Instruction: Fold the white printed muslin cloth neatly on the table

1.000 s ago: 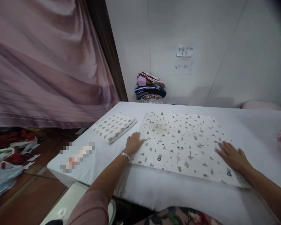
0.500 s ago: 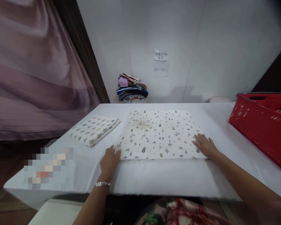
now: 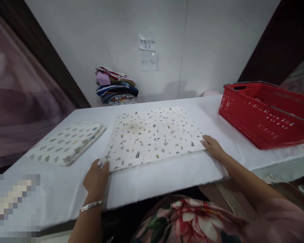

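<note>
A white cloth point(image 3: 147, 138) printed with small plant and animal figures lies spread flat, with a faint yellowish patch toward its upper left. At its near left corner, my left hand point(image 3: 96, 177) has thumb and fingers closed about the edge; a silver bracelet circles that wrist. My right hand point(image 3: 214, 148) grips the right edge close to the near right corner, its fingertips partly hidden. Left of this cloth rests a folded white cloth point(image 3: 66, 143) with grey cloud-like shapes.
Both cloths lie on a white-covered table point(image 3: 152, 184). A red plastic basket point(image 3: 263, 118) stands at the right. Behind, a stack of folded fabrics point(image 3: 116, 87) sits by the wall, below paper notes point(image 3: 148, 60). A pink curtain point(image 3: 20, 111) hangs left. A blurred-out patch covers the lower left.
The view has swung right, bringing the red basket fully in. My hands have gone from lying flat on the cloth to holding its near corners.
</note>
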The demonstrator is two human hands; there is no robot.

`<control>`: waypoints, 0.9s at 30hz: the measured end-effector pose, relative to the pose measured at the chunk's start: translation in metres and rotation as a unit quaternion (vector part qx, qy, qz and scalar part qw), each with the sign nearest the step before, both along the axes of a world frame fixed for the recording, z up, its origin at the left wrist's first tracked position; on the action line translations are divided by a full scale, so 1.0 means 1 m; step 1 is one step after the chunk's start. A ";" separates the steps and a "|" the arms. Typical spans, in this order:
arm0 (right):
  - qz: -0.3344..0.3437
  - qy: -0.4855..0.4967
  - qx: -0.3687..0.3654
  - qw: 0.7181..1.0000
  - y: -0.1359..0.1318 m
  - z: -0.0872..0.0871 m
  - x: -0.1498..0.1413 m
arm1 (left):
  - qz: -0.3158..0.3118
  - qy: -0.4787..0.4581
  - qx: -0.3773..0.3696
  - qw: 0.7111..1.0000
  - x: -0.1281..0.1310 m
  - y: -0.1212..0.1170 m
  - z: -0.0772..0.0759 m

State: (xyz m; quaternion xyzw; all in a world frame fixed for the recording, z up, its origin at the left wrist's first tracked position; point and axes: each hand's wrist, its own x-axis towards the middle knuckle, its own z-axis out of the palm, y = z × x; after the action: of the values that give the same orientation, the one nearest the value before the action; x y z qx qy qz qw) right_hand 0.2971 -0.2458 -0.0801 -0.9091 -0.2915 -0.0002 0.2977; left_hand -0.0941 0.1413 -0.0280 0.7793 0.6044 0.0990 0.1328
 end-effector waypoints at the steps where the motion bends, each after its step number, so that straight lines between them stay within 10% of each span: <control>1: -0.012 0.019 0.034 0.999 -0.002 0.003 -0.001 | 0.002 0.003 -0.001 1.000 0.001 0.000 0.001; 8: -0.128 0.151 0.222 0.955 -0.019 0.020 -0.009 | 0.015 -0.012 -0.002 1.000 0.002 -0.005 0.006; 27: -0.093 0.165 -0.075 0.979 -0.012 0.047 -0.017 | 0.016 0.034 0.006 0.999 0.005 -0.003 0.004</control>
State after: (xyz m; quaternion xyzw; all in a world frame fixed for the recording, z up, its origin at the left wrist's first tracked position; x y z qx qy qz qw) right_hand 0.2805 -0.2576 -0.0326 -0.9394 -0.1513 0.1439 0.2718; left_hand -0.0892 0.1384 -0.0237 0.7735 0.6200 0.0780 0.1061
